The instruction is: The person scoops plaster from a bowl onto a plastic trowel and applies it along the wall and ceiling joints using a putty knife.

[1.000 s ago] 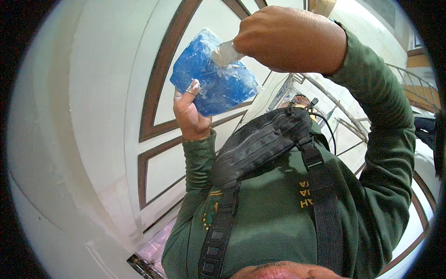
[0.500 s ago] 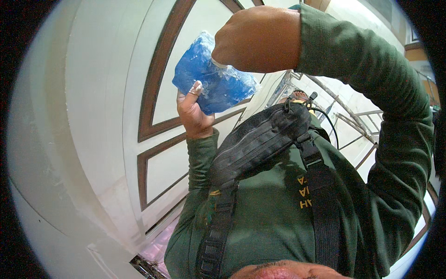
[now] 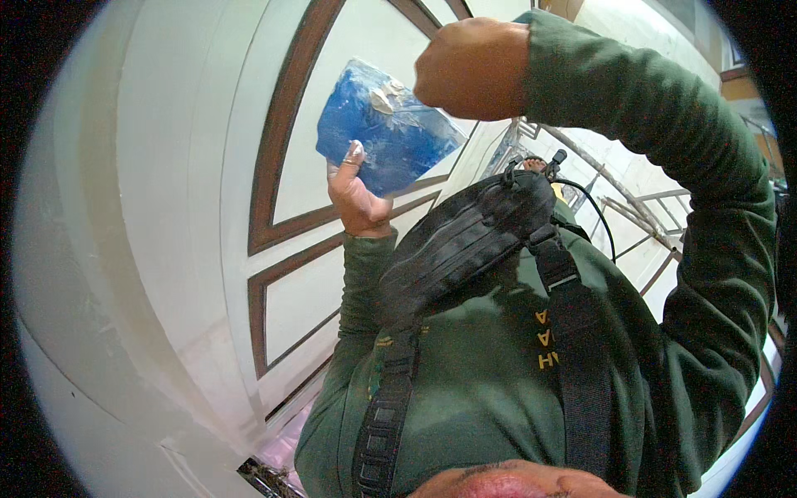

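A flat blue board (image 3: 365, 124) smeared with white paste is held up in my left hand (image 3: 363, 195). The thumb, itself marked with white, presses on its near face and the other fingers are behind it. A thick dab of white paste (image 3: 383, 100) sits near the board's upper middle. My right hand (image 3: 473, 70) is just to the right of the board's upper edge, bent at the wrist and closed. The back of that hand hides its fingers, so whatever it grips does not show.
To the left stands a pale wall (image 3: 174, 207), beside white panels framed with brown moulding (image 3: 264, 191). A black bag (image 3: 465, 241) is strapped across my chest. Metal scaffolding (image 3: 635, 203) is farther off at the right. Pinkish sheeting (image 3: 286, 440) lies low at the left.
My right hand has moved right, off the board's face, uncovering the dab of paste. The board has shifted slightly right in my left hand.
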`<action>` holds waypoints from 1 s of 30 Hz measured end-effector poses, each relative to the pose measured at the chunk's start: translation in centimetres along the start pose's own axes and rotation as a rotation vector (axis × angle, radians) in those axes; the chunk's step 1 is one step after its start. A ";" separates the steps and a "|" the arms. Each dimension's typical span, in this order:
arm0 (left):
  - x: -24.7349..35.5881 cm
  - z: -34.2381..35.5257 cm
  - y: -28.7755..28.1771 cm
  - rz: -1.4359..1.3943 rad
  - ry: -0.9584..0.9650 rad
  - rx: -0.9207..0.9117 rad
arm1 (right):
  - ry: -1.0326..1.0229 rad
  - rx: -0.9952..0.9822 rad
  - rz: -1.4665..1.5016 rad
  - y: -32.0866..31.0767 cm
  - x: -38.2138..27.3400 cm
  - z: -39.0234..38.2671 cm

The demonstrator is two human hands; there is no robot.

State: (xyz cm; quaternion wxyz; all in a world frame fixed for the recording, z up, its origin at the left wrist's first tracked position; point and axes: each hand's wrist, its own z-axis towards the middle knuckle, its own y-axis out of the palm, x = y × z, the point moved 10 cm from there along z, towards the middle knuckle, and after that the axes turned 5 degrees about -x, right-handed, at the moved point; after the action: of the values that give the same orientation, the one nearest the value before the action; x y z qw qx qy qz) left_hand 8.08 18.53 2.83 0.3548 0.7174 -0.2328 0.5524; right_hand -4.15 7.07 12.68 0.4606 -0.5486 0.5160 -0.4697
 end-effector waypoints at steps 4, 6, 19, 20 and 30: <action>0.9 1.2 0.0 -0.133 0.009 0.019 | -0.140 0.246 0.312 4.4 7.3 -2.1; 3.4 0.6 -1.8 -0.219 0.034 0.038 | -0.202 -0.025 0.419 -0.1 6.8 -3.7; 4.0 -2.8 -4.9 -0.089 0.030 0.267 | -0.634 0.971 2.132 -9.0 9.2 -6.1; 4.3 -3.1 -4.8 -0.099 0.044 0.304 | -0.658 1.023 2.205 -10.4 8.9 -5.8; 4.3 -3.6 -5.1 -0.200 0.125 0.351 | -1.255 1.151 2.387 -23.4 14.3 -1.3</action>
State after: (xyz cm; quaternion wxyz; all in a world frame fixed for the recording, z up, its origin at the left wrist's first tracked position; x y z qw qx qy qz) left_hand 10.71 24.81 6.14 0.2911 0.7523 -0.0382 0.5898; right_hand -1.95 -6.25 36.55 0.8622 0.3403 0.1186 0.3559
